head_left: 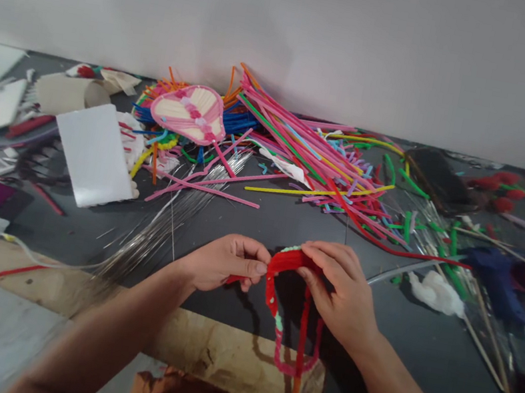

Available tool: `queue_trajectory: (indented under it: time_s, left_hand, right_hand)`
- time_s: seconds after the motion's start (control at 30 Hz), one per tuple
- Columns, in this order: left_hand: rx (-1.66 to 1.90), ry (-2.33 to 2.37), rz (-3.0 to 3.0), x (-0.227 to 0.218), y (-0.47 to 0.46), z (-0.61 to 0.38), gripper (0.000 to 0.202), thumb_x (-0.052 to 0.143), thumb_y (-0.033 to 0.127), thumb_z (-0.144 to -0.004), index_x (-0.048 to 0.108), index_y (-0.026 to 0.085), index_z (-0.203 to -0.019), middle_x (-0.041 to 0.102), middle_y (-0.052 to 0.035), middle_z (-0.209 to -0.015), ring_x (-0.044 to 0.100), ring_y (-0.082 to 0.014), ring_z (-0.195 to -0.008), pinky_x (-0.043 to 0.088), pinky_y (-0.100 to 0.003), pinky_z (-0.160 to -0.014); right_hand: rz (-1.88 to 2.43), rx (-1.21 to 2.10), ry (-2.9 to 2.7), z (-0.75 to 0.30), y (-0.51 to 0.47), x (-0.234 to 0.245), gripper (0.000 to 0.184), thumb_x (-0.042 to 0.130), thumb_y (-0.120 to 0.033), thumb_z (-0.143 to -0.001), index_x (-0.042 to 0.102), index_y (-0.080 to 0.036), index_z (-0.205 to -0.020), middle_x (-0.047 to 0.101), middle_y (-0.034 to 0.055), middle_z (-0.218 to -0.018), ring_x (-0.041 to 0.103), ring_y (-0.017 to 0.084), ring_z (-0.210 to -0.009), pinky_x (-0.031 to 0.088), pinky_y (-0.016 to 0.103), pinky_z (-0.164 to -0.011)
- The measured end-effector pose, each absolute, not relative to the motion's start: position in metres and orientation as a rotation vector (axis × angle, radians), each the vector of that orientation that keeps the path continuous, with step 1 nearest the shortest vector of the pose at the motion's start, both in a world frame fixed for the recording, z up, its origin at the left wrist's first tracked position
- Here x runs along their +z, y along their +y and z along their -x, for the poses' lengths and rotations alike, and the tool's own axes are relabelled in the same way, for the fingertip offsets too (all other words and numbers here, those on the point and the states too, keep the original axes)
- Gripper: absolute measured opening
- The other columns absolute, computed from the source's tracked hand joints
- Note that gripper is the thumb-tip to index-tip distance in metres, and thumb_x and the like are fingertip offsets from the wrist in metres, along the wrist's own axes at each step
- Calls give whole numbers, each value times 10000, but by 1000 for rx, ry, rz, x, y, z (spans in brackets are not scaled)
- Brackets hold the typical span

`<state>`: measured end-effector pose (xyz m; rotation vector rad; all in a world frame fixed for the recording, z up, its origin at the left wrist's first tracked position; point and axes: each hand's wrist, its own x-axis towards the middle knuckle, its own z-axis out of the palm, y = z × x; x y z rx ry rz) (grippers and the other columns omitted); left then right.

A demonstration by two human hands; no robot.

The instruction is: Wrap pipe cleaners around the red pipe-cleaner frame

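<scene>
Above the table's front edge is a loop of red and pink pipe cleaners (282, 366), dotted with mint green bits and hanging down in the middle of the head view. My right hand (348, 300) has its thumb and fingers closed on the loop's thick red top section. At its upper left corner, my left hand (230, 264) pinches a red pipe cleaner (233, 279), a short piece of which shows under the fingers. A red-orange strand (302, 346) dangles through the loop. Just what lies between my left fingertips is partly hidden.
Behind my hands lie a heap of coloured pipe cleaners (297, 142) and a pink heart-shaped piece (190, 113). A white card (95, 157) and thin metal wires (147, 241) are to the left. At the right are a blue glue gun (498, 285), a dark phone (438, 180) and sticks (489, 352).
</scene>
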<state>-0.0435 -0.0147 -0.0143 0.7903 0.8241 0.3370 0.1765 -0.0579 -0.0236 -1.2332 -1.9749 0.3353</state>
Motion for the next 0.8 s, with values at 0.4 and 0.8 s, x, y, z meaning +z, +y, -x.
queue_trajectory:
  time_s: [0.4, 0.8]
  left_hand:
    - [359, 829, -698, -11, -16, 41, 282, 777, 296, -609, 643, 97, -756, 467, 45, -535, 239, -1, -407, 96, -190, -409]
    - [348, 785, -803, -15, -16, 42, 335, 750, 382, -646, 599, 112, -774, 420, 63, -553, 225, -18, -437, 131, -198, -437]
  right_hand:
    - [1224, 354, -1992, -177, -58, -24, 290, 574, -205, -857, 582, -234, -1145, 638, 86, -1031, 570, 228, -972, 501, 426, -823]
    - [1195, 441, -2014, -177, -59, -25, 376, 520, -121, -855, 540, -227, -1216, 610, 97, -1103, 539, 238, -1035, 489, 445, -863]
